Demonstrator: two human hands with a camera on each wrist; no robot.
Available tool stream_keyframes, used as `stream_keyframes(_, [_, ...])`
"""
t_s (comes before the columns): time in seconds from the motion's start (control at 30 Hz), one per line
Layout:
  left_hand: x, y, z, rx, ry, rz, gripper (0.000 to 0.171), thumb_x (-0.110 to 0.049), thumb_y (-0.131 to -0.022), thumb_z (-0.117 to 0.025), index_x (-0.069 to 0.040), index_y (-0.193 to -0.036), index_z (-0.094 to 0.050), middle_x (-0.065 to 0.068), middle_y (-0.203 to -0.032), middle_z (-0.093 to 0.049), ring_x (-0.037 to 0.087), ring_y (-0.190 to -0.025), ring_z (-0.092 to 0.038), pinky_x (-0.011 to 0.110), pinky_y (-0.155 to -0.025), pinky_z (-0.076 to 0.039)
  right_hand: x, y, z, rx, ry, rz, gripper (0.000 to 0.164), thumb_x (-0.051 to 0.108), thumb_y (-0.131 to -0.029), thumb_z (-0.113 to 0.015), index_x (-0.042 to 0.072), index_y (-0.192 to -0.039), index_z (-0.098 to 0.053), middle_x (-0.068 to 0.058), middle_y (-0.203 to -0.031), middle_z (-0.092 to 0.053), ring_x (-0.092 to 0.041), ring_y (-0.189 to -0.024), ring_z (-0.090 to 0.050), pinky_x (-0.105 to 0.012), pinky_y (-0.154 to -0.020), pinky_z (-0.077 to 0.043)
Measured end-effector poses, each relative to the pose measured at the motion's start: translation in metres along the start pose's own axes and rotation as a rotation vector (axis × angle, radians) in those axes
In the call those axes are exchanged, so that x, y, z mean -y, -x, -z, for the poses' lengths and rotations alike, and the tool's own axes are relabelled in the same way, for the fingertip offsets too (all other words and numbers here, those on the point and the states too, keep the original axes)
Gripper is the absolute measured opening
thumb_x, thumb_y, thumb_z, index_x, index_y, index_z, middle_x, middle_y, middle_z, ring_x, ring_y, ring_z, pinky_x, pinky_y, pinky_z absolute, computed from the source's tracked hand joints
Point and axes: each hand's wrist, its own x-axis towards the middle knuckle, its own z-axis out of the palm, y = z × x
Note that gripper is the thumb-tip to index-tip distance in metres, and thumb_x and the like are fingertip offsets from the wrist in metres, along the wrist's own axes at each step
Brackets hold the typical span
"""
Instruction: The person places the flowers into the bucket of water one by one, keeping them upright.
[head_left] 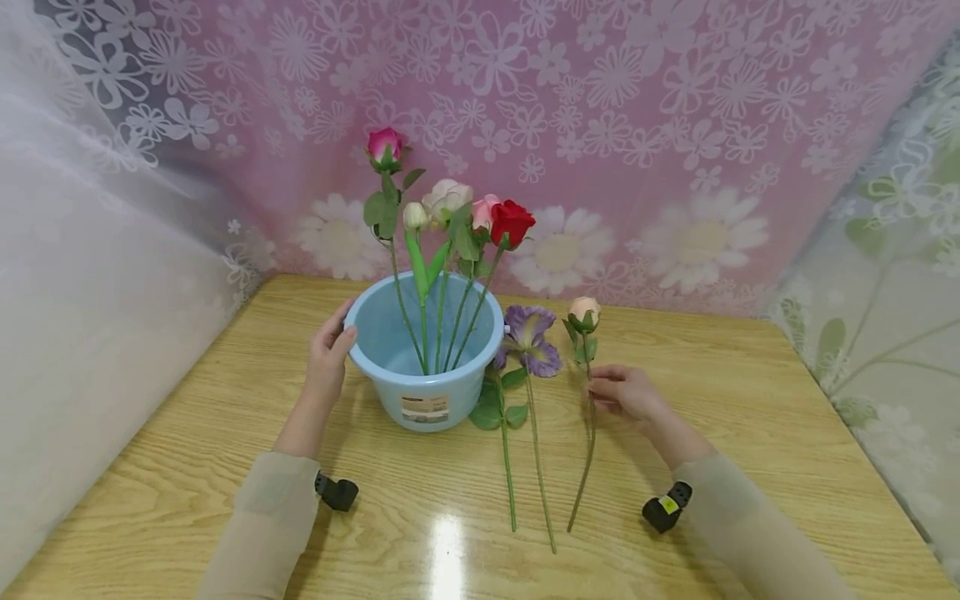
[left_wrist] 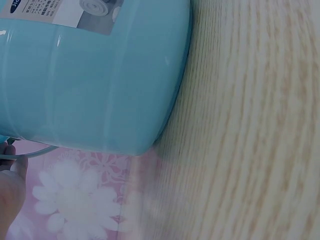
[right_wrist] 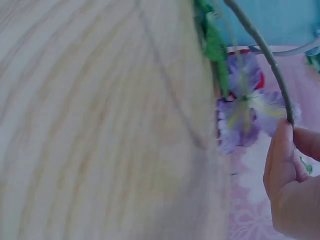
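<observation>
Here, peach rose (head_left: 584, 314), upper stem (head_left: 588, 365) pinched in right hand (head_left: 632, 393)

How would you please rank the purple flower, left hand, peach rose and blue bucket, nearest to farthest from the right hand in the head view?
1. Peach rose: pinched in the right hand.
2. Purple flower: left of the rose.
3. Blue bucket: farther left.
4. Left hand: at the bucket's left rim.

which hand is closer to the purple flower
Right. The right hand is to the right of the purple flower, pinching the peach rose by its stem; the left hand holds the blue tub's opposite side.
</observation>
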Motion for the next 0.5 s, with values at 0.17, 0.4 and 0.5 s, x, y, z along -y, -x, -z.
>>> stream_keyframes(0.17, [0.000, 0.001, 0.000, 0.002, 0.004, -0.012, 0.045, -0.002, -0.090, -0.037, 0.010, -0.132, -0.030, 0.022, -0.135, -0.034, 0.028, -0.122, -0.032, 0.028, -0.097, -0.032, 0.011, 0.008, -0.001, 0.005, -0.074, 0.056, 0.035, 0.000, -0.089, -0.046, -0.013, -0.120, -0.035, 0.000, -0.082, -0.056, -0.010, -0.074, -0.059, -0.022, -0.064, -0.050])
stream_keyframes(0.4, [0.000, 0.000, 0.000, -0.007, 0.009, -0.014, 0.044, -0.002, -0.090, -0.038, 0.009, -0.132, -0.031, 0.021, -0.134, -0.035, 0.025, -0.122, -0.034, 0.023, -0.095, -0.034, 0.026, 0.017, 0.000, -0.003, -0.078, 0.111, 0.038, -0.001, -0.089, -0.046, -0.014, -0.122, -0.031, 0.000, -0.084, -0.054, -0.010, -0.076, -0.058, -0.022, -0.066, -0.050])
stream_keyframes(0.5, [0.001, 0.000, 0.000, -0.010, 0.004, -0.010, 0.044, -0.001, -0.090, -0.038, 0.008, -0.133, -0.032, 0.021, -0.134, -0.035, 0.026, -0.122, -0.033, 0.023, -0.094, -0.034, 0.032, 0.020, 0.001, -0.003, -0.084, 0.121, 0.036, -0.001, -0.089, -0.046, -0.012, -0.121, -0.033, 0.000, -0.085, -0.054, -0.010, -0.077, -0.058, -0.022, -0.066, -0.050])
